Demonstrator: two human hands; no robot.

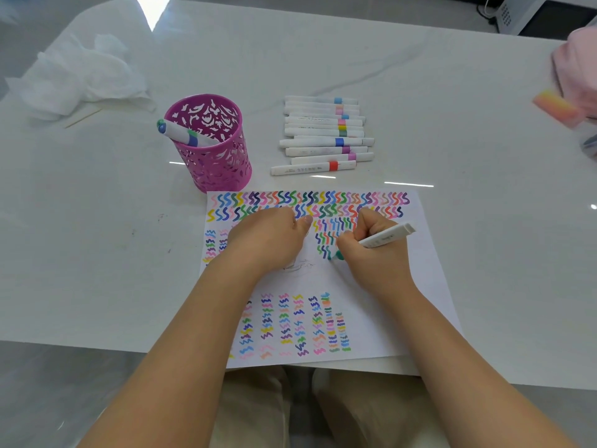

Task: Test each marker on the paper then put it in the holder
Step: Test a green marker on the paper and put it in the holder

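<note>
The white marble table [452,124] carries everything. On it, at the near edge, lies the paper [403,286], one white sheet crowded with short wavy test strokes in many colours: rows along its far edge, columns towards its near edge.

Beyond the paper's far left corner, almost touching it, stands one magenta holder [213,169], a round cup with cut-out patterns. Two markers [181,132] lean in it, white-bodied, one with a green band and one with a blue.

Beyond the paper's far edge, right of the holder, a row of markers [323,137] lies side by side. I count ten, all white with one coloured band each: blues, pinks, yellow, green, purples and red.

Over the paper's middle, the right hand [371,250] pinches one more white marker [384,239] between thumb and curled fingers – its teal tip touches the sheet just below the last strokes.

The left hand [268,240] rests on the paper beside it, fingers folded under – whether they hold anything, I cannot tell.

Far off the paper's left corner lies one crumpled tissue [80,76].
</note>
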